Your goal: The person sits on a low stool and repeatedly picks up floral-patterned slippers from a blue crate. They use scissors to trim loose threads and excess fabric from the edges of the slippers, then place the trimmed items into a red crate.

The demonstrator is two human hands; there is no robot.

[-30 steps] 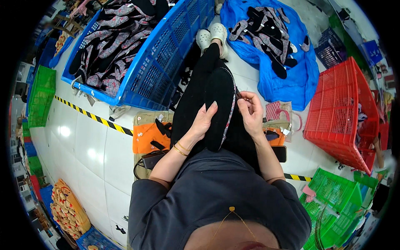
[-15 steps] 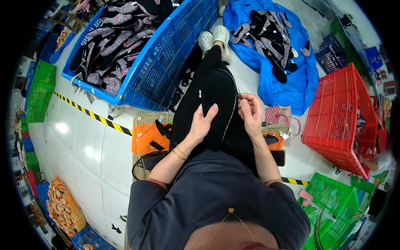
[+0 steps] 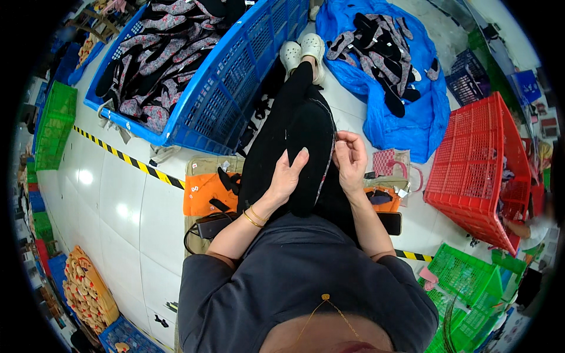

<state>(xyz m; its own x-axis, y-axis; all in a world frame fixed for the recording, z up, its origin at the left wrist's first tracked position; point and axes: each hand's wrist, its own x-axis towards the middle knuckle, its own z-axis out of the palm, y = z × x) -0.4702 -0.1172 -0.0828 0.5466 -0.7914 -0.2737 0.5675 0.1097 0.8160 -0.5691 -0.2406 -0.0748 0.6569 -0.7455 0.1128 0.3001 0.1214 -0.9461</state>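
A long black fabric piece (image 3: 310,138) with a narrow pinkish-grey patterned edge lies lengthwise across my lap over black trousers. My left hand (image 3: 286,176) is on its near left part, thumb raised along the top and the other fingers partly hidden at the cloth, which it seems to grip. At the right edge of the piece, my right hand (image 3: 351,162) is closed in a pinch, thumb against forefinger. What sits between those fingertips is too small to make out.
Left ahead stands a large blue crate (image 3: 218,88) full of patterned and black fabric pieces. More pieces (image 3: 382,53) lie on a blue sheet (image 3: 432,112) at right. A red crate (image 3: 465,170) and green crates (image 3: 465,276) are on the right; a phone (image 3: 389,223) lies beside my right forearm.
My right hand has shifted slightly left, closer to the fabric edge, and stays pinched. My left hand has barely moved.
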